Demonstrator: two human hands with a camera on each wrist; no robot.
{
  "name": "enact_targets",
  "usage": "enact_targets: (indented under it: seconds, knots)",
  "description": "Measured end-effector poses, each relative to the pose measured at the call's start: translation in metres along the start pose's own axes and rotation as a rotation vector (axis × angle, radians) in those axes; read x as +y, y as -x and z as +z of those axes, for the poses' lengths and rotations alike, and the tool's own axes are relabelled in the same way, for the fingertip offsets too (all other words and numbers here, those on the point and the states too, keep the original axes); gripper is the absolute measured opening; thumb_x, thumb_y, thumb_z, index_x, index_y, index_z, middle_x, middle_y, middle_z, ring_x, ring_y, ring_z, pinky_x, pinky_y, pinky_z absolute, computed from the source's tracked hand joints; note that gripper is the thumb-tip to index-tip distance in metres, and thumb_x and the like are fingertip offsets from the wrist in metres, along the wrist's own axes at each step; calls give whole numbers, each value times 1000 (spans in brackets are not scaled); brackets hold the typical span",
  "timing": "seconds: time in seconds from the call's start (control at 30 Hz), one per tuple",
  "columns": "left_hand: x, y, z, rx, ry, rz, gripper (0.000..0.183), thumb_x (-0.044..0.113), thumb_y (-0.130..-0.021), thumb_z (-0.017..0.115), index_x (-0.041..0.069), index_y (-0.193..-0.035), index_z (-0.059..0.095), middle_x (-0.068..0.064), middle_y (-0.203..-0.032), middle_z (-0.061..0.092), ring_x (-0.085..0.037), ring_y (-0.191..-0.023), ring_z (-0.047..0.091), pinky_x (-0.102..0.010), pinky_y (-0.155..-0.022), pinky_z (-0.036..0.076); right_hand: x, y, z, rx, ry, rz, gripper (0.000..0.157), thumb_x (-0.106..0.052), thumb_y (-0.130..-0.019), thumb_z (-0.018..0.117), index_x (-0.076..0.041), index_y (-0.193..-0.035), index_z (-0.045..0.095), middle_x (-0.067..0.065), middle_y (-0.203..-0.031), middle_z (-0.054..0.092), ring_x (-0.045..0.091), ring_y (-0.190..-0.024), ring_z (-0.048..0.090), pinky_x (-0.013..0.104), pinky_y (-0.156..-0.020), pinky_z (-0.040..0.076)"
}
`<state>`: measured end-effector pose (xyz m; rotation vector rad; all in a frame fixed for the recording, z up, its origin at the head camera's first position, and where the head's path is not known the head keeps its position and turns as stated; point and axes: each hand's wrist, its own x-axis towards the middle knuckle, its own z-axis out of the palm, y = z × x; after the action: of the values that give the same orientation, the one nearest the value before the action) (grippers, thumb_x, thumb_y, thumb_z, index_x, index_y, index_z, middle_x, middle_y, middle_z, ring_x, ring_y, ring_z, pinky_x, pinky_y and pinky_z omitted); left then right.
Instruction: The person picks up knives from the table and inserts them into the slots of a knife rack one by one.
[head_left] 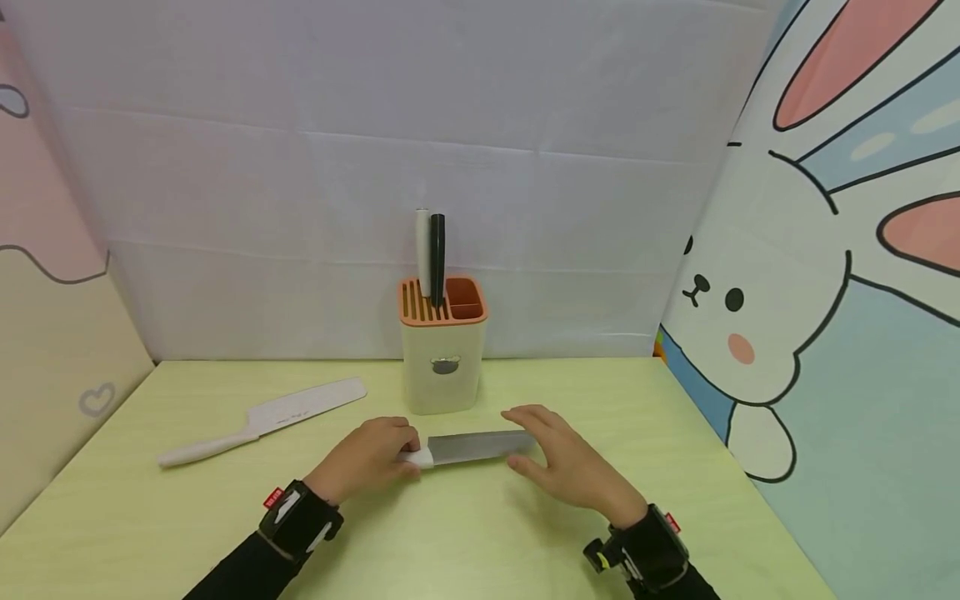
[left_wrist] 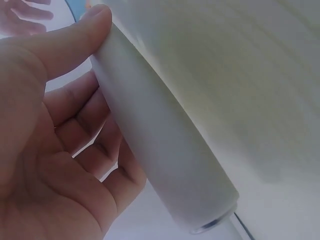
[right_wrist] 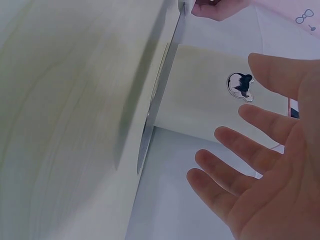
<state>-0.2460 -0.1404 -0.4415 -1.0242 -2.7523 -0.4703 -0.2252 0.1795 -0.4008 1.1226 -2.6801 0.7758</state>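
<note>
My left hand (head_left: pixel 372 456) pinches the white handle (left_wrist: pixel 162 135) of a broad-bladed kitchen knife (head_left: pixel 476 447), thumb on one side and fingers curled on the other. The grey blade points right, low over the table, its shadow beside it in the right wrist view. Near the blade's tip is my right hand (head_left: pixel 566 462), its fingers spread and relaxed, holding nothing; in the right wrist view a gap shows between its fingers and the blade (right_wrist: pixel 159 95). Behind the knife stands a cream knife block (head_left: pixel 444 371) with an orange slotted top.
A second knife, all white (head_left: pixel 303 406), lies on the table (head_left: pixel 420 550) at the left, handle toward the left edge. One white handle (head_left: pixel 423 250) and one black handle (head_left: pixel 438 258) stick up from the block's slots. A white cloth backdrop (head_left: pixel 300 192) hangs behind.
</note>
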Motion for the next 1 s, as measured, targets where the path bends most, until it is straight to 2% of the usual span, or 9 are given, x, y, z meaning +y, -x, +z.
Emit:
enact_targets:
  seconds: [0.23, 0.53, 0.73, 1.0]
  knots:
    - [12, -11, 9, -1, 19, 21, 25, 31, -75, 82, 19, -84, 63, 12, -83, 53, -6, -72, 48, -26, -65, 46, -1, 0, 0, -4, 11, 4, 55, -33, -94, 62, -20, -142, 39, 1, -138, 42, 17, -127, 38, 44, -100, 41]
    - [22, -24, 16, -7, 22, 30, 25, 31, -75, 82, 18, -83, 62, 12, -81, 51, -6, -70, 48, -25, -63, 45, -1, 0, 1, 9, 3, 2, 55, -28, -92, 66, -18, -141, 42, 3, -137, 44, 18, -126, 38, 45, -99, 41]
    - [28, -27, 17, -28, 27, 6, 25, 29, -75, 82, 17, -82, 61, 11, -79, 50, -7, -69, 47, -25, -62, 45, 0, 0, 1, 4, 21, 2, 55, -33, -93, 64, -20, -141, 41, 2, -137, 43, 16, -126, 38, 43, -99, 41]
    - [32, -26, 14, -38, 24, -9, 25, 28, -76, 82, 15, -84, 63, 10, -80, 51, -8, -69, 47, -25, -61, 44, -1, -1, 2, 11, 11, 0, 55, -27, -92, 67, -20, -141, 42, 3, -137, 44, 16, -126, 38, 44, -100, 41]
